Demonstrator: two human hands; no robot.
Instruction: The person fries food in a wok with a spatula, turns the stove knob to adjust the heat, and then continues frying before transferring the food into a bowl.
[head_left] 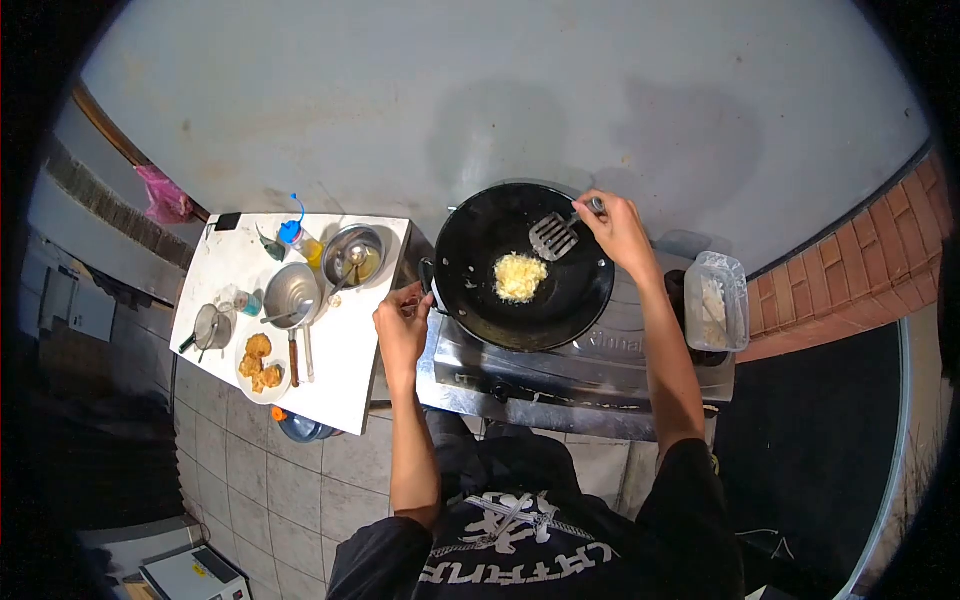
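Note:
A black wok (480, 225) sits on the steel stove (560, 375), with a pale yellow mass of food (519, 277) in its middle. My right hand (613, 228) is closed round the handle of a slotted metal spatula (553, 238), whose blade is inside the wok, just above and right of the food. At the wok's left side, my left hand (404, 312) has its fingers drawn together by the wok's handle (427, 274). Whether those fingers hold anything is too small to make out.
Left of the stove, a white table (340, 385) bears a metal bowl with a ladle (353, 256), a metal pot (292, 295), a plate (262, 396) of fried pieces, a strainer (207, 325) and a blue-capped bottle (300, 240). A plastic container (716, 302) stands at the stove's right.

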